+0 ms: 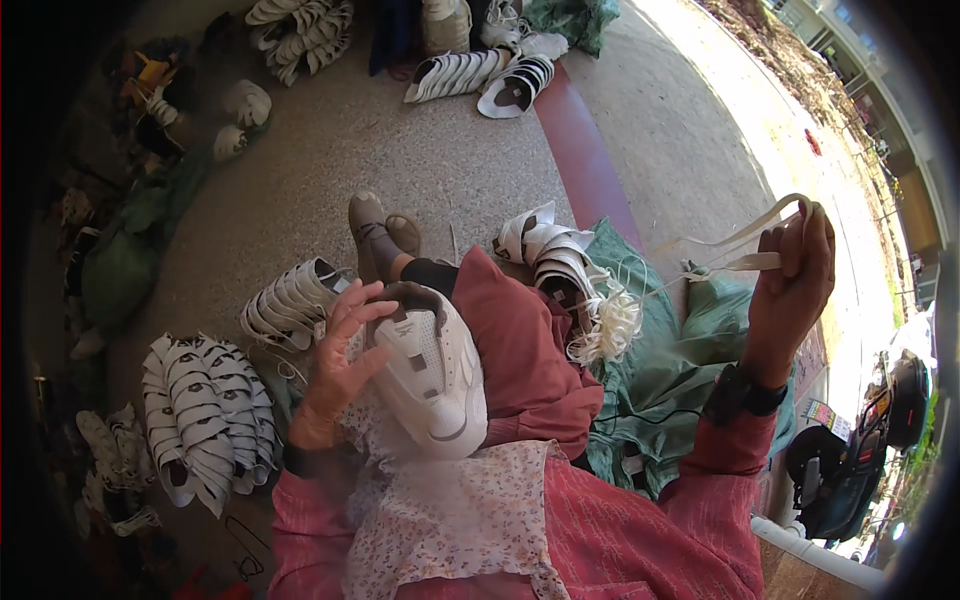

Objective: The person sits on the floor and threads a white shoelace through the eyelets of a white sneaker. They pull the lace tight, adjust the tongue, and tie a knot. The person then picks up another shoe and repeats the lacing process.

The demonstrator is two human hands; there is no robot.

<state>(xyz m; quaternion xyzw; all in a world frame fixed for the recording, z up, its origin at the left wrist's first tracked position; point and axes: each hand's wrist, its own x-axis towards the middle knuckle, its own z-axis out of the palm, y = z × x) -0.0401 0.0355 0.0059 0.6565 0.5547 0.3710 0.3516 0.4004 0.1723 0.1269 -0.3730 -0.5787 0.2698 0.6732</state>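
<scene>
Shoe (432, 375) braced on lap, left hand (335, 365) spread against its side, steadying. Right hand (790, 290) raised, pinching white lace (735, 238) taut.

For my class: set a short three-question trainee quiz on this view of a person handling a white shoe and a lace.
1. True or false: the left hand rests on the white shoe in the lap.
2. What does the raised right hand hold? A) white lace B) scissors C) brush
3. What lies on the floor left of the left hand?

Key: 1 true. 2 A. 3 a row of white shoe uppers.
</scene>
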